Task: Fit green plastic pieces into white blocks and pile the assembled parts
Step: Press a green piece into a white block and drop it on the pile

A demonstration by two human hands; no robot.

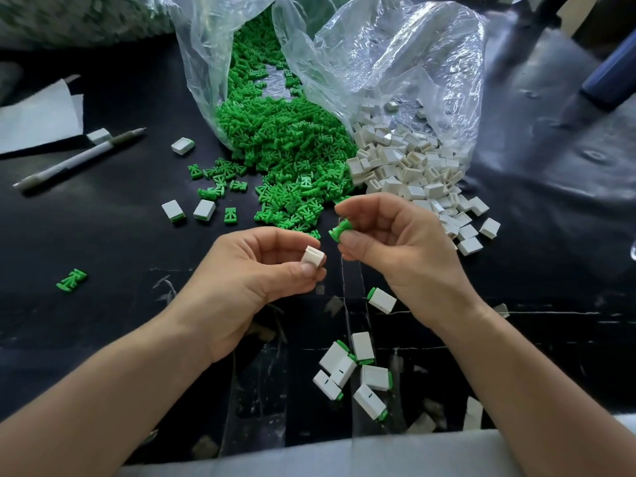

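Holding a white block [314, 258] pinched between thumb and fingertips, the left hand [254, 270] presents its slotted end to the right hand [399, 249]. The right hand pinches a green piece [339, 232] just beside the block, not touching it, probably lined up for insertion. Both palms face inward, fingers curled, above the worktop [103, 235]. A green heap [292, 149] and a white heap [413, 166] lie beyond the hands. The assembled parts [358, 370] lie nearer the body, below the right wrist.

Loose green pieces [285, 160] heap in the middle of the desk [103, 321], white blocks [413, 170] touching them on the right, assembled parts [358, 373] clustered near its front edge.
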